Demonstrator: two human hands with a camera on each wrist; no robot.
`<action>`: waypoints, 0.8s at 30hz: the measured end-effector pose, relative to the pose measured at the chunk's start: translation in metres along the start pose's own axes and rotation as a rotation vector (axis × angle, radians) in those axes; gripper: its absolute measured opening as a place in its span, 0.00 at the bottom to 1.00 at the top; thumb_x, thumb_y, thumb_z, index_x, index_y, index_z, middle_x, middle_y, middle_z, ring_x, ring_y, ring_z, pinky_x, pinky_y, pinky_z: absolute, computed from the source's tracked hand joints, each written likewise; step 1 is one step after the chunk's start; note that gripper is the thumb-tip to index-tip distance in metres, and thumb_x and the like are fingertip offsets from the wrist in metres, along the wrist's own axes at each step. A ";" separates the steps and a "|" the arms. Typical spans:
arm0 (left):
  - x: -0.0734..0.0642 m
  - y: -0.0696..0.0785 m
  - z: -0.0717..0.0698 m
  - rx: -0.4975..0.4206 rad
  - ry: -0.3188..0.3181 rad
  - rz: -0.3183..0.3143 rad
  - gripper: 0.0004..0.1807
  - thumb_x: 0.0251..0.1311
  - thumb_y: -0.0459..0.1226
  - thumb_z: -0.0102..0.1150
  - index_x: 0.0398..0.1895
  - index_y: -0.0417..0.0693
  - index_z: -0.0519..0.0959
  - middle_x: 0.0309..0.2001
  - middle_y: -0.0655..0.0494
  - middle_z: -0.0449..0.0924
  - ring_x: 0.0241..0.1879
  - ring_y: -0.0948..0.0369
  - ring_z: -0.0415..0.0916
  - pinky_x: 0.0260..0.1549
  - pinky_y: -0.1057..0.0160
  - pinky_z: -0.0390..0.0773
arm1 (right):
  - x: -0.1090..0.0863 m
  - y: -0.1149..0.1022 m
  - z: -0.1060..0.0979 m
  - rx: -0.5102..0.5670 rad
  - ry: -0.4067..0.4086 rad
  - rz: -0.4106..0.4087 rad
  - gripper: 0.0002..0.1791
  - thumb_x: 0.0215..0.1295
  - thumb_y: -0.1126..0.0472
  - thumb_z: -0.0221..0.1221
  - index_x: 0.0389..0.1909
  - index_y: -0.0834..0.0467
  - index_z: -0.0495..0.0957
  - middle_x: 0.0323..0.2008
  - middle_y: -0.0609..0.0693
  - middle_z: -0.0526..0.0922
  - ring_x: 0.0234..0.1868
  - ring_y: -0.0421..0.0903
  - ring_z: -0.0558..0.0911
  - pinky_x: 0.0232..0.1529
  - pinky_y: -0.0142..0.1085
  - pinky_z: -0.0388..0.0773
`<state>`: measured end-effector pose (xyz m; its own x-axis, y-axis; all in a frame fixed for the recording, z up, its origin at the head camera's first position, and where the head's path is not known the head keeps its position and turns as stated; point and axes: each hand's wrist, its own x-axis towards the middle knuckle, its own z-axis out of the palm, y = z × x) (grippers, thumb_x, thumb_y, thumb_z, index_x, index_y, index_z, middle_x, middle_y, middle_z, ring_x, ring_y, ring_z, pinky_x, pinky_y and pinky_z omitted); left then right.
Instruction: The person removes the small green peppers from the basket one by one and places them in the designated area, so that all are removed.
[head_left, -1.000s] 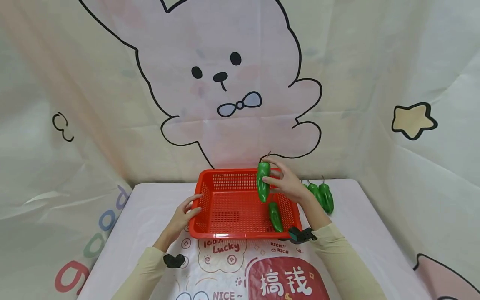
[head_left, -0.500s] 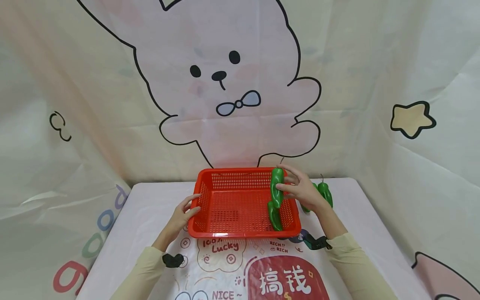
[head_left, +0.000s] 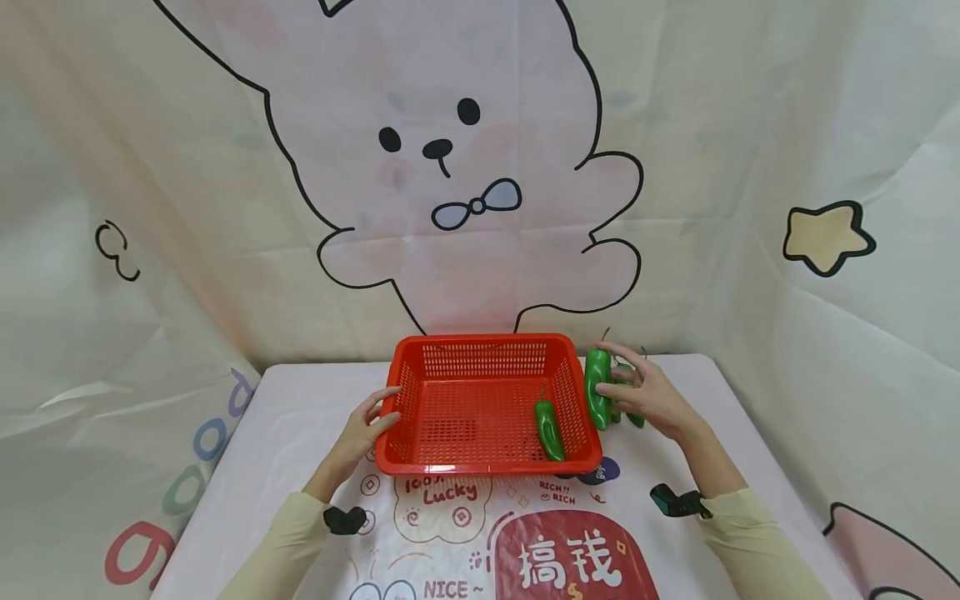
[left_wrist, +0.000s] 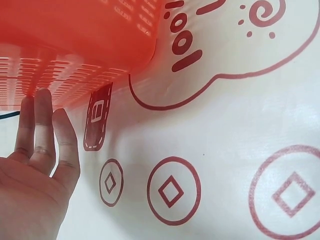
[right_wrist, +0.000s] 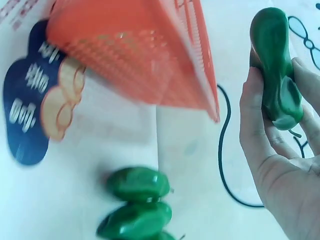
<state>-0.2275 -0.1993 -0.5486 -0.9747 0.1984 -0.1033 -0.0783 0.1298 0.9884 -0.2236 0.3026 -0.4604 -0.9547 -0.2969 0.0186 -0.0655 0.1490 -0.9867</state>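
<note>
My left hand (head_left: 369, 423) holds the left rim of a red plastic basket (head_left: 450, 467); its thumb and a finger lie over the rim in the head view. In the left wrist view, fingers (left_wrist: 42, 125) stand against the outer basket wall. My right hand (head_left: 651, 395) grips a glossy green chili pepper (head_left: 597, 387) between thumb and fingers. This pepper hangs upright, stem up, just outside the basket's right wall. One more green pepper (head_left: 550, 429) lies inside the basket near its right side. Beyond the right hand, other green peppers (right_wrist: 137, 220) lie on the table, partly hidden in the head view.
The white table (head_left: 300, 392) carries a printed sheet with red and dark blue drawings (head_left: 570, 550). Cartoon-printed cloth (head_left: 480, 275) hangs behind the table and at both sides. A black strap (head_left: 678, 502) is on my right wrist.
My right hand has carried the pepper rightward, from above the basket to outside its right wall. The left hand, the basket and the pepper inside it have stayed in place.
</note>
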 end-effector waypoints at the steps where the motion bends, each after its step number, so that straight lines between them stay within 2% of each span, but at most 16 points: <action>1: 0.000 0.000 0.000 -0.001 0.001 -0.001 0.30 0.72 0.39 0.60 0.75 0.55 0.66 0.65 0.33 0.66 0.56 0.37 0.75 0.43 0.48 0.84 | -0.003 0.001 -0.003 -0.006 0.007 0.002 0.39 0.67 0.66 0.67 0.77 0.50 0.62 0.61 0.70 0.72 0.51 0.53 0.84 0.45 0.51 0.84; 5: 0.000 0.001 0.000 0.008 -0.001 0.002 0.29 0.73 0.38 0.59 0.75 0.54 0.65 0.66 0.34 0.66 0.57 0.37 0.74 0.43 0.48 0.84 | -0.014 0.005 -0.015 -0.035 0.055 0.014 0.40 0.67 0.64 0.67 0.77 0.50 0.61 0.63 0.73 0.70 0.51 0.53 0.83 0.44 0.50 0.85; 10: 0.001 0.001 0.000 0.009 -0.003 -0.001 0.29 0.73 0.38 0.59 0.75 0.53 0.65 0.67 0.33 0.65 0.59 0.36 0.72 0.44 0.48 0.84 | -0.027 0.008 -0.028 -0.072 0.105 0.030 0.42 0.67 0.63 0.68 0.77 0.49 0.59 0.66 0.72 0.64 0.53 0.47 0.81 0.44 0.48 0.85; 17: 0.001 0.000 -0.001 -0.001 -0.003 -0.004 0.29 0.74 0.37 0.58 0.75 0.54 0.65 0.67 0.33 0.65 0.58 0.37 0.73 0.44 0.48 0.84 | -0.041 0.017 -0.042 -0.059 0.128 0.015 0.40 0.69 0.65 0.65 0.77 0.52 0.58 0.63 0.71 0.64 0.51 0.44 0.81 0.43 0.48 0.85; 24: 0.001 0.000 -0.001 0.000 -0.004 -0.009 0.29 0.73 0.37 0.58 0.75 0.54 0.65 0.67 0.33 0.65 0.58 0.38 0.73 0.44 0.49 0.84 | -0.056 0.031 -0.061 -0.077 0.157 0.019 0.38 0.72 0.65 0.63 0.78 0.48 0.59 0.62 0.64 0.67 0.51 0.41 0.81 0.43 0.44 0.86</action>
<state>-0.2281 -0.1998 -0.5487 -0.9731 0.2011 -0.1127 -0.0873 0.1312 0.9875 -0.1904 0.3815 -0.4826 -0.9892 -0.1431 0.0309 -0.0632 0.2271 -0.9718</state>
